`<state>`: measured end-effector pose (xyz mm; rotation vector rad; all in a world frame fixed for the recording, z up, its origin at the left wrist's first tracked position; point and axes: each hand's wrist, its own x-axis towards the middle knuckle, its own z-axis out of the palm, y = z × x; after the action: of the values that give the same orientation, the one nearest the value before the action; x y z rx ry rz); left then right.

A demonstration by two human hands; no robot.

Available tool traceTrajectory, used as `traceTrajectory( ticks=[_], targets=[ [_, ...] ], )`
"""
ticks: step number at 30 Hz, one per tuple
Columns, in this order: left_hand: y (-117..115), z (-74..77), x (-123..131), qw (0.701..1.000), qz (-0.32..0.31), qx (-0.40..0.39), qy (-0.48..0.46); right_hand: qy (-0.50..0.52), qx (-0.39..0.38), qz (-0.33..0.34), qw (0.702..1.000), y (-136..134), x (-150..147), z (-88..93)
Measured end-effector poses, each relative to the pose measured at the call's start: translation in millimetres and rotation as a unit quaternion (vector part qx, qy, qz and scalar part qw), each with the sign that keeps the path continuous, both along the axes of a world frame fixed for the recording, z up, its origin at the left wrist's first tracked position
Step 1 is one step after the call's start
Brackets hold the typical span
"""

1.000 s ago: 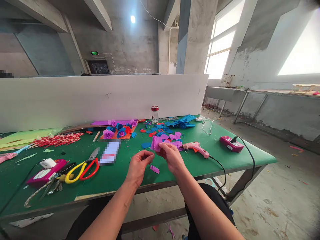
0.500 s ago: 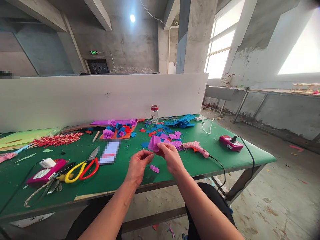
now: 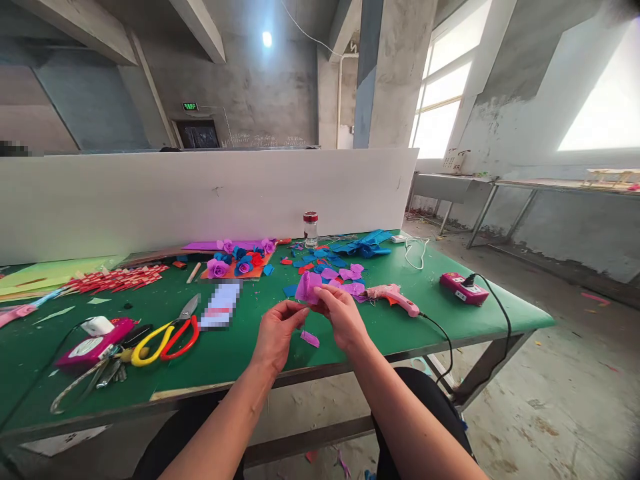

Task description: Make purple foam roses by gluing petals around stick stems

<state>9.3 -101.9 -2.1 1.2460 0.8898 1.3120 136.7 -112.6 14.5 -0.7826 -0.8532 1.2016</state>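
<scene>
Head view: right hand (image 3: 345, 317) pinches a seemingly unfinished purple paper flower (image 3: 306, 287), left hand (image 3: 274, 335) presses fingers together, finished roses (image 3: 218, 269) at ten o'clock, loose petals (image 3: 353, 272) left at two.

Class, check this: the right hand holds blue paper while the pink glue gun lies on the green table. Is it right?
Not blue: the head view shows the right hand holding purple paper. The pink glue gun does lie on the green table.

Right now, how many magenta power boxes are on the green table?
2. One magenta power box is toward the right end of the table, black plug inserted; the other, at left beside the keys, is partly covered by a white adapter.
</scene>
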Motion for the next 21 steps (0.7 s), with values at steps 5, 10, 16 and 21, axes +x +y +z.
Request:
traceTrajectory(
  ticks=[5, 10, 16, 21],
  targets=[
    [1.2, -1.9, -1.1, 1.0, -0.002, -0.006, -0.006, 0.035, 0.011, 0.014, 0.999, -0.2, -3.8, -0.7],
    [1.6, -1.9, -2.2, 1.0, 0.004, 0.001, -0.011, 0.071, -0.001, 0.057, 0.996, -0.2, -7.8, -2.8],
    [3.0, -1.9, -2.6, 1.0, 0.011, -0.001, -0.01, 0.068, -0.013, 0.047, 0.996, 2.5, -5.2, -6.6],
    [2.3, -2.7, -2.3, 1.0, 0.017, -0.009, -0.009, 0.067, -0.029, 0.004, 0.997, 3.6, -4.8, -7.3]
  ],
)
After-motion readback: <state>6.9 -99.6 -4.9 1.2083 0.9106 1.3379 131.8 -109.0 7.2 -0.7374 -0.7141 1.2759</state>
